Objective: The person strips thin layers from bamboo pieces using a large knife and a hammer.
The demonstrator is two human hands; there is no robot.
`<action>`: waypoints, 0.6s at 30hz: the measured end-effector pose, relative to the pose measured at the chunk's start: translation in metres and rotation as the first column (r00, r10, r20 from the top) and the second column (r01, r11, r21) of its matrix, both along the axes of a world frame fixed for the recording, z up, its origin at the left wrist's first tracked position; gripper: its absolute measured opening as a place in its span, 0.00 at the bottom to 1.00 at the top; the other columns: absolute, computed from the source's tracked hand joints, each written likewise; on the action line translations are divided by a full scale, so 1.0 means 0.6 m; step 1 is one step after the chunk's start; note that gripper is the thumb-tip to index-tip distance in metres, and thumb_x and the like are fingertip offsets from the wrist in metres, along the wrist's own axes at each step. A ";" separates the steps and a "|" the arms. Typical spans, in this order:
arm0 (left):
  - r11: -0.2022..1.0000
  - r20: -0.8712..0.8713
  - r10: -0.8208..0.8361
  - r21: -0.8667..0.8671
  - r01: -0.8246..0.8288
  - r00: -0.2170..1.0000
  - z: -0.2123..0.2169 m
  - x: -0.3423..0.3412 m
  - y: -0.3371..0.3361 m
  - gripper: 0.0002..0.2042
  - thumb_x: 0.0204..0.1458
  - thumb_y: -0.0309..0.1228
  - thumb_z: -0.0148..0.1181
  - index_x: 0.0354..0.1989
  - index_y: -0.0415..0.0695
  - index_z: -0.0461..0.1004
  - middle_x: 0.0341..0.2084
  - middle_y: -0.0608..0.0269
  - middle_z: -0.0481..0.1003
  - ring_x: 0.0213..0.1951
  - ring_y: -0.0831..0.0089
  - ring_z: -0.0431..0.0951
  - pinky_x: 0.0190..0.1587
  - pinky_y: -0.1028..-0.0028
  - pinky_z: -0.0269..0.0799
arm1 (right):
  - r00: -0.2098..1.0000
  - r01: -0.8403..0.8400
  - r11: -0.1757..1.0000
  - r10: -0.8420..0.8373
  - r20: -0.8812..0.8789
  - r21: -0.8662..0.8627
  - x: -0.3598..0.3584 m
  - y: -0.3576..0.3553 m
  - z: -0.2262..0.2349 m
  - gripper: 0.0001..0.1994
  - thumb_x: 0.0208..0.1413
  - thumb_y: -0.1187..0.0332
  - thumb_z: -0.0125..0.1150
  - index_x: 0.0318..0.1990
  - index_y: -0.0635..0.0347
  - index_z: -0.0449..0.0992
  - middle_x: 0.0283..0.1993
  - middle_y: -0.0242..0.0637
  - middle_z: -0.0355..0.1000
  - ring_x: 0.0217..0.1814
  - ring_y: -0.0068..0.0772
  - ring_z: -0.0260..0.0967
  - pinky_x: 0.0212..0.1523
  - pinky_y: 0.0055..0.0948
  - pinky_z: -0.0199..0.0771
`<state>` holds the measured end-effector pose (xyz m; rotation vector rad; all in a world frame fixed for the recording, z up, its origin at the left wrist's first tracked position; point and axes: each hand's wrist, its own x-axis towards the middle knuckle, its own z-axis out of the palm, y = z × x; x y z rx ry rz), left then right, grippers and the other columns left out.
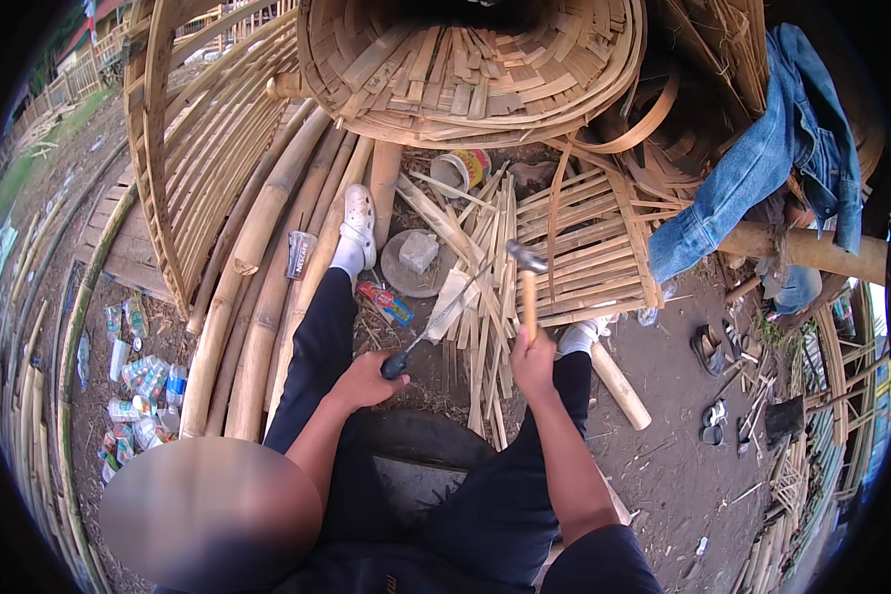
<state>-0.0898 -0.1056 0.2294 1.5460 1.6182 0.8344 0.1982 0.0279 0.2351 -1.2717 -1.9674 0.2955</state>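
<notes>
My right hand (533,358) grips the wooden handle of a hammer (527,272), its metal head raised above a loose pile of bamboo strips (485,297) on the ground between my legs. My left hand (366,379) holds the dark handle of a long metal blade (436,322) that points up toward the strips. A woven bamboo mat (589,247) lies just beyond the hammer. I sit on a dark tyre-like seat (421,441), legs in dark trousers, white shoes on both feet.
A large woven bamboo basket (465,69) looms ahead. Thick bamboo poles (257,287) and a curved bamboo frame (193,148) lie to the left. A stone on a round dish (418,259), a denim jacket (762,158) on a pole, sandals (711,346) and plastic bottles (144,381) lie around.
</notes>
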 end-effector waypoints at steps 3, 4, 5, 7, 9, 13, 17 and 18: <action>0.960 0.184 0.170 -0.252 -0.121 0.968 0.020 0.013 0.012 0.14 0.46 0.33 0.67 0.28 0.37 0.68 0.14 0.62 0.68 0.16 0.73 0.71 0.21 0.70 0.67 | 0.917 0.213 0.875 -0.026 0.397 -0.435 0.061 -0.040 -0.128 0.25 0.62 0.50 0.49 0.32 0.69 0.75 0.31 0.61 0.73 0.37 0.64 0.72 0.40 0.53 0.71; 0.959 0.235 0.214 -0.235 -0.158 0.948 0.016 0.001 0.009 0.13 0.45 0.29 0.67 0.27 0.38 0.67 0.14 0.65 0.68 0.13 0.78 0.69 0.17 0.73 0.65 | 0.884 0.255 0.814 0.023 0.466 -0.523 0.058 -0.059 -0.139 0.26 0.61 0.49 0.49 0.34 0.69 0.77 0.34 0.62 0.74 0.40 0.63 0.73 0.44 0.53 0.72; 0.959 0.204 0.225 -0.222 -0.179 0.953 0.016 -0.015 0.009 0.12 0.45 0.28 0.67 0.26 0.38 0.68 0.14 0.65 0.69 0.13 0.77 0.69 0.18 0.72 0.65 | 0.863 0.273 0.769 0.070 0.501 -0.578 0.063 -0.073 -0.146 0.27 0.60 0.47 0.48 0.34 0.69 0.78 0.34 0.61 0.74 0.42 0.63 0.73 0.48 0.52 0.71; 0.962 0.154 0.234 -0.182 -0.205 0.960 0.017 -0.039 0.013 0.13 0.45 0.32 0.67 0.26 0.35 0.70 0.11 0.61 0.70 0.13 0.73 0.73 0.19 0.70 0.67 | 0.872 0.265 0.783 0.053 0.486 -0.562 0.065 -0.083 -0.145 0.27 0.60 0.47 0.50 0.33 0.69 0.78 0.34 0.61 0.74 0.41 0.63 0.72 0.45 0.52 0.72; 0.966 0.110 0.192 -0.198 -0.168 0.975 0.042 -0.059 0.019 0.12 0.46 0.31 0.66 0.25 0.35 0.71 0.11 0.60 0.70 0.13 0.72 0.72 0.19 0.69 0.66 | 0.905 0.265 0.807 -0.019 0.424 -0.528 0.065 -0.087 -0.140 0.26 0.61 0.49 0.50 0.31 0.69 0.77 0.31 0.62 0.73 0.38 0.64 0.72 0.42 0.53 0.72; 0.989 -0.048 -0.071 -0.133 0.064 0.996 0.058 -0.080 0.063 0.08 0.47 0.28 0.65 0.26 0.37 0.73 0.11 0.64 0.68 0.13 0.78 0.70 0.19 0.74 0.65 | 0.933 0.315 0.854 -0.199 0.299 -0.415 0.077 -0.081 -0.128 0.25 0.62 0.51 0.49 0.28 0.70 0.75 0.27 0.62 0.72 0.34 0.64 0.73 0.37 0.53 0.72; 0.981 -0.529 0.064 0.187 0.042 0.846 0.041 -0.062 0.092 0.13 0.38 0.39 0.69 0.27 0.42 0.78 0.20 0.55 0.77 0.26 0.59 0.80 0.29 0.61 0.73 | 0.945 0.326 0.861 -0.300 0.129 -0.390 0.097 -0.077 -0.107 0.24 0.63 0.55 0.51 0.25 0.71 0.73 0.22 0.60 0.70 0.28 0.63 0.73 0.29 0.50 0.71; 0.994 -0.542 0.102 0.088 -0.064 0.834 0.047 -0.047 0.095 0.15 0.34 0.43 0.69 0.29 0.47 0.81 0.26 0.54 0.79 0.35 0.54 0.79 0.38 0.57 0.75 | 0.940 0.335 0.865 -0.334 0.070 -0.372 0.098 -0.077 -0.099 0.23 0.63 0.57 0.52 0.23 0.71 0.72 0.19 0.57 0.69 0.24 0.59 0.72 0.25 0.46 0.68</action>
